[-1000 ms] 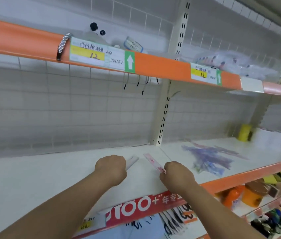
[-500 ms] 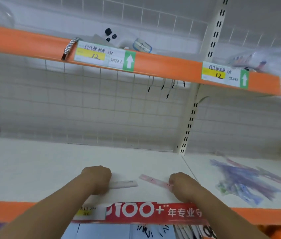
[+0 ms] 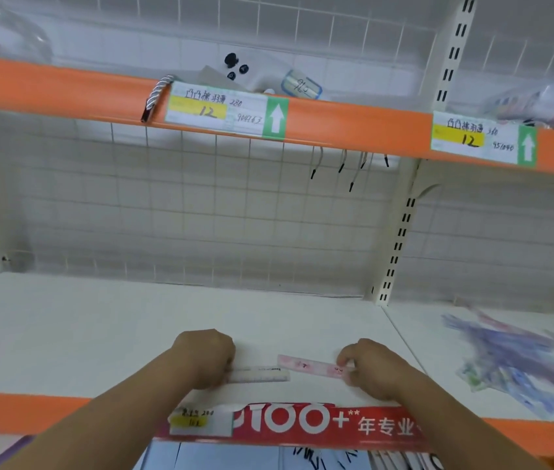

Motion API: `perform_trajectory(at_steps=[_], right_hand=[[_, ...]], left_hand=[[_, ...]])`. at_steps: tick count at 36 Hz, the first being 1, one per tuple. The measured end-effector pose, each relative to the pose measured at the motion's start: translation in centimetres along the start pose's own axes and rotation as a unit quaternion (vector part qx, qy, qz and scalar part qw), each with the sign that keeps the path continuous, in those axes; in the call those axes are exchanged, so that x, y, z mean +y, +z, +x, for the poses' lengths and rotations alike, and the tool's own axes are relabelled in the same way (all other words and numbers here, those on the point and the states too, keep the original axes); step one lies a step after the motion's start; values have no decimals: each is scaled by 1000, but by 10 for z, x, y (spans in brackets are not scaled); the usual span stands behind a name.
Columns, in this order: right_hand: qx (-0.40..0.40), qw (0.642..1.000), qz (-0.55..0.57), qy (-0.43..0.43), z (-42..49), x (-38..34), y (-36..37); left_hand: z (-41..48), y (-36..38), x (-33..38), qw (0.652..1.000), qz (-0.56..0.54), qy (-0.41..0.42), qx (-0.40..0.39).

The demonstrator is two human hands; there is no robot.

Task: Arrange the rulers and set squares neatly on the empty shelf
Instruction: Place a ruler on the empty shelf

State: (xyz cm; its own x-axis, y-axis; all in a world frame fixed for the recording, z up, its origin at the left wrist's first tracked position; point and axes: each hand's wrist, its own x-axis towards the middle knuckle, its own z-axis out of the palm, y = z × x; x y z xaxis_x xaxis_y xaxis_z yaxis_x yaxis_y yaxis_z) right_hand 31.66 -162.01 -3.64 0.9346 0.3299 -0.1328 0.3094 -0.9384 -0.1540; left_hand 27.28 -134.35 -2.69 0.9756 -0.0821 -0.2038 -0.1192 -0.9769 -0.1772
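A left hand (image 3: 204, 357) is holding a pale ruler (image 3: 258, 374) and a right hand (image 3: 374, 368) is pinching a pink ruler (image 3: 309, 366), each grip closed, laying both flat at the front of the shelf (image 3: 99, 334), seemingly to line them up.

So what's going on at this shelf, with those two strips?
A person is laying rulers on the white shop shelf. The left hand holds one end of a pale clear plastic ruler; the right hand pinches the end of a pink plastic ruler. Both lie near the front edge, roughly end to end. A blurred purple-blue heap waits further right.
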Motion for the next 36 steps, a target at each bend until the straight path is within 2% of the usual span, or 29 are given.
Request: perform_trajectory(at_steps=[15,30,36], right_hand=[[-20,1000,9,6,1,14,-3],[-48,999,19,-10,8,16,1],[-19,999,33,-29,11,20,3]], left_hand=[[1,-3,-15,995,-15,-66,-70],[4,-13,17,998,-23,-29,-59],[4,-14,23,997,-14,-18,-68]])
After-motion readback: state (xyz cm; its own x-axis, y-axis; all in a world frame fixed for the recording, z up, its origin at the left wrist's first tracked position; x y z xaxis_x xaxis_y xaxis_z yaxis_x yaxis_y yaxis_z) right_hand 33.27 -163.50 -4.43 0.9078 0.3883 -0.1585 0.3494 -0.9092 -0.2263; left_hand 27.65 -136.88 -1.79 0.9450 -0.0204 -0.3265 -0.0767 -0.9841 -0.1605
